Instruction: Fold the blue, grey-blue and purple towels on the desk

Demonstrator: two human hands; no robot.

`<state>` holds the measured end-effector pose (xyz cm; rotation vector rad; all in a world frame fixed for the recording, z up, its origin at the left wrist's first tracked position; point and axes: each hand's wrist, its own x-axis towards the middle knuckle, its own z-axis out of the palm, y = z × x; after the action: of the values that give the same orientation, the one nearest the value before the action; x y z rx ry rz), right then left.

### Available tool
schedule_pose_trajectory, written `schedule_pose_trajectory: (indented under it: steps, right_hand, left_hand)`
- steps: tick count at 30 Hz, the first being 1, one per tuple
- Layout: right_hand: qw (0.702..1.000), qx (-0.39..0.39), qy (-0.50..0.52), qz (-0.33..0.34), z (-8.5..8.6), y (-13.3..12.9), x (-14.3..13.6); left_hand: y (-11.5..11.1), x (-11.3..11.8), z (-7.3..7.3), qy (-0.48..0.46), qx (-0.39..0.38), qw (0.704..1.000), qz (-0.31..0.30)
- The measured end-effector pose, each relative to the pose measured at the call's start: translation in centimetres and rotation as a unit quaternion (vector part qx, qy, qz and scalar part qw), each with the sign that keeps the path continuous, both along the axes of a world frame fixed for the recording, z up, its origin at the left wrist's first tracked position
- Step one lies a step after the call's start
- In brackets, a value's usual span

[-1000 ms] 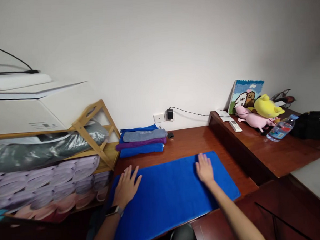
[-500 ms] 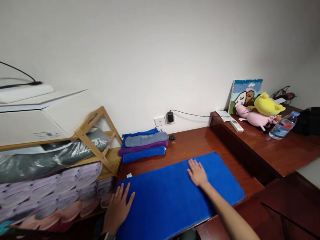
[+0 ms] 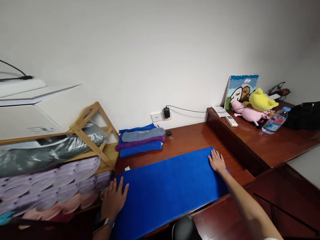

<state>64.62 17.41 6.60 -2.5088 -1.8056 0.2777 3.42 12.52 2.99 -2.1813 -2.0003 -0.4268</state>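
A blue towel (image 3: 169, 191) lies spread out on the reddish-brown desk (image 3: 188, 140). Flat on its left edge rests my left hand (image 3: 114, 197), fingers apart, with a watch on the wrist. Near the towel's far right corner, my right hand (image 3: 217, 161) presses down with fingers spread. Neither hand holds anything. Behind the towel, against the wall, sits a stack of rolled or folded towels: a grey one (image 3: 143, 135), a purple one (image 3: 139, 143) and blue ones (image 3: 141, 149).
Left stands a wooden rack (image 3: 99, 151) with slippers (image 3: 65, 175) and a plastic-wrapped bundle. On the raised right surface are a remote (image 3: 231, 121), plush toys (image 3: 262, 100), a bottle (image 3: 276, 121) and a black bag (image 3: 310, 115). A charger (image 3: 166, 112) is plugged into the wall.
My right hand has moved right across the towel to its far right corner. My left hand stays at the left edge. The whole view has shifted slightly.
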Motion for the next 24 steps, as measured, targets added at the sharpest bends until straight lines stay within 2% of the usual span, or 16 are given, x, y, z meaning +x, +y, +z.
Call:
schedule_pose_trajectory:
  steps: [3, 5, 8, 10, 11, 12, 14, 17, 19, 22, 24]
  right_hand:
    - [0.994, 0.081, 0.015, 0.074, 1.0, -3.1, -5.1]
    - [0.974, 0.124, 0.055, 0.181, 1.3, -6.1, -10.8]
    - [0.929, 0.133, 0.128, 0.32, 1.3, -10.0, -20.2]
    - [0.911, 0.124, 0.157, 0.361, 1.1, -11.3, -24.2]
    - [0.91, 0.115, 0.164, 0.364, 1.0, -11.6, -25.1]
    - [0.913, 0.105, 0.166, 0.358, 0.9, -11.5, -25.0]
    - [0.929, 0.093, 0.154, 0.324, 0.5, -11.0, -22.1]
    - [0.964, 0.078, 0.103, 0.233, -0.7, -10.3, -13.6]
    - [0.985, 0.058, 0.056, 0.152, -1.5, -10.3, -7.3]
    - [0.998, 0.029, 0.007, 0.055, -2.5, -10.8, -0.4]
    - [0.999, 0.02, -0.003, 0.037, -2.9, -11.1, 1.9]
  left_hand:
    - [-1.7, 3.7, 0.4, -0.023, 0.038, 0.999, 0.019]
    - [-3.0, 7.9, 0.4, -0.032, 0.033, 0.999, -0.025]
    - [-4.3, 14.3, 0.5, -0.043, -0.002, 0.992, -0.118]
    - [-4.6, 16.3, 0.3, -0.046, -0.019, 0.99, -0.131]
    - [-4.7, 16.3, 0.1, -0.046, -0.028, 0.991, -0.121]
    - [-4.8, 15.5, -0.2, -0.043, -0.036, 0.993, -0.102]
    - [-5.1, 12.2, -0.9, -0.037, -0.045, 0.997, -0.051]
    - [-6.1, 5.7, -1.9, -0.029, -0.026, 0.999, 0.009]
    - [-6.8, 2.3, -2.4, -0.026, -0.006, 1.0, 0.009]
    - [-7.5, 0.2, -2.5, -0.028, 0.012, 0.999, -0.009]
    - [-7.5, 0.3, -2.4, -0.031, 0.013, 0.999, 0.008]
